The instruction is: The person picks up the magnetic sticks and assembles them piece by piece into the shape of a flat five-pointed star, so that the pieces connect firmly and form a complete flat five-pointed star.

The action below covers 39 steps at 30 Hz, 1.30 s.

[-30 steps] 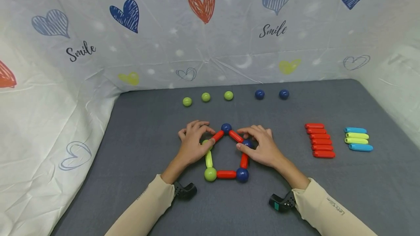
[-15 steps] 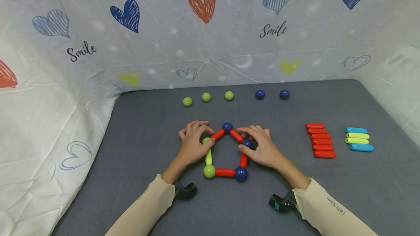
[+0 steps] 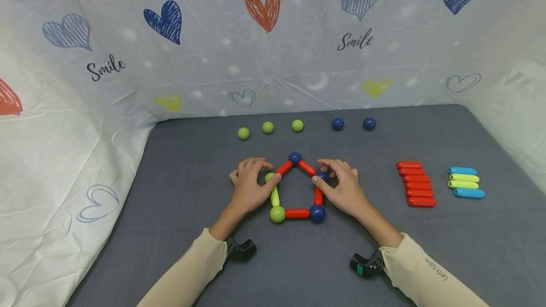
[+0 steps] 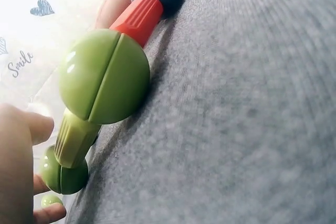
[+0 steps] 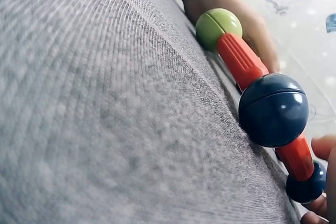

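Observation:
A closed ring of toy building sticks and balls lies on the grey cloth between my hands. Its far corner is a blue ball point(image 3: 295, 158); a green ball point(image 3: 277, 214) and a blue ball point(image 3: 317, 213) form the near corners, joined by a red stick point(image 3: 297, 214). My left hand point(image 3: 250, 188) holds the left corner's green ball point(image 4: 63, 174) between thumb and fingers. Opposite it, my right hand point(image 3: 344, 191) has thumb and fingers around the right corner's blue ball point(image 5: 306, 183), partly covering it. A light green stick point(image 3: 275, 196) makes the left side.
Several red sticks point(image 3: 418, 185) lie in a column at the right, beside blue and light green sticks point(image 3: 463, 185). Along the back sit three loose green balls point(image 3: 268, 127) and two blue balls point(image 3: 338, 124). A patterned white cloth point(image 3: 204, 60) hangs behind the table.
The ring has shifted away from me, its near side a little to the right. My right hand's fingers have spread slightly outward around the blue ball; the left hand has barely moved.

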Available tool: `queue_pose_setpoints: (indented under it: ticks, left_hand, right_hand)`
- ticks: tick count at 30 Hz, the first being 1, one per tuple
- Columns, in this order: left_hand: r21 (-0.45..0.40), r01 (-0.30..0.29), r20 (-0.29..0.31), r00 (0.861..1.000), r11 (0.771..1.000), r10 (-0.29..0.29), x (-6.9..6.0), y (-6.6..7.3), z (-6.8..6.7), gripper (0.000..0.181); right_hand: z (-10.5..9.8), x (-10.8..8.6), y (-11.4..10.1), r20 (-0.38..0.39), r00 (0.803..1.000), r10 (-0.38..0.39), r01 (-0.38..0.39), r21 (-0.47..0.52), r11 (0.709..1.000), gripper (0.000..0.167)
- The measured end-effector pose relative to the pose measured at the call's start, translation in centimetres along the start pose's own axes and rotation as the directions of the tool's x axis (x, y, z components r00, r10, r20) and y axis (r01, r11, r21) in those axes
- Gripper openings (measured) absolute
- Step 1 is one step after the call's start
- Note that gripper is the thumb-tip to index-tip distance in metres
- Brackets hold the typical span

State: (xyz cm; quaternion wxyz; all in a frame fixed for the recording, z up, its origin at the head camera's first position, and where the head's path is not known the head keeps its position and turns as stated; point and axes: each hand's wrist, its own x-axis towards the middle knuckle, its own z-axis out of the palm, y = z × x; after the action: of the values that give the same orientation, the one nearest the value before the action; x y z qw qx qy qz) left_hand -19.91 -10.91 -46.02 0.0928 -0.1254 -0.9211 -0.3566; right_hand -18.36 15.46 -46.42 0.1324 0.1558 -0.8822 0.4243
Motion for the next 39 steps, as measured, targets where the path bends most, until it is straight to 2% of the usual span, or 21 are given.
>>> queue_pose_setpoints:
  ticks: [4,6,9,12,15,19,22,25,29,35,39]
  left_hand:
    - [-0.008,-0.010,0.027,1.000,1.000,0.010,0.0,0.2,-0.2,0.035]
    - [-0.012,-0.017,0.064,0.998,1.000,0.018,0.1,0.2,-0.5,0.039]
    - [-0.013,-0.020,0.152,0.988,1.000,0.022,0.2,0.2,-1.0,0.049]
    - [-0.018,-0.008,0.255,0.967,1.000,0.013,0.2,0.0,-1.8,0.065]
    - [-0.022,-0.002,0.350,0.937,1.000,0.009,-0.2,-0.2,-2.5,0.084]
    - [-0.015,-0.038,0.430,0.902,0.999,0.041,-0.9,-0.6,-3.0,0.106]
    - [0.023,-0.086,0.457,0.887,0.996,0.066,-1.4,-0.7,-3.1,0.118]
    - [0.064,-0.121,0.468,0.880,0.991,0.077,-1.9,-0.8,-3.0,0.126]
    - [0.056,-0.134,0.476,0.875,0.989,0.091,-2.1,-0.8,-2.9,0.129]
    - [0.030,-0.173,0.499,0.856,0.985,0.135,-2.0,-0.7,-2.9,0.123]
    - [0.044,-0.223,0.489,0.855,0.974,0.174,-2.0,-0.8,-2.7,0.119]
  right_hand:
    - [-0.3,0.0,0.0,0.055,0.998,0.032,-0.032,0.001,0.999,0.051]
    - [-0.5,0.1,0.0,0.084,0.996,0.044,-0.044,0.006,0.999,0.053]
    - [-0.9,0.1,0.1,0.132,0.990,0.052,-0.054,0.016,0.998,0.060]
    - [-1.4,-0.1,0.2,0.197,0.980,0.038,-0.041,0.011,0.999,0.070]
    - [-2.1,-0.8,0.3,0.268,0.963,0.022,-0.023,0.002,1.000,0.086]
    - [-2.7,-2.1,0.2,0.343,0.939,0.021,-0.018,-0.010,1.000,0.110]
    - [-2.7,-2.8,0.1,0.372,0.928,0.013,-0.002,-0.031,1.000,0.124]
    - [-2.3,-3.1,0.0,0.375,0.927,-0.002,0.022,-0.048,0.999,0.131]
    - [-2.1,-3.1,0.0,0.358,0.934,-0.016,0.037,-0.052,0.998,0.130]
    - [-2.1,-3.0,0.1,0.346,0.936,-0.065,0.090,-0.055,0.994,0.127]
    - [-2.2,-2.8,0.2,0.345,0.932,-0.113,0.141,-0.054,0.989,0.127]
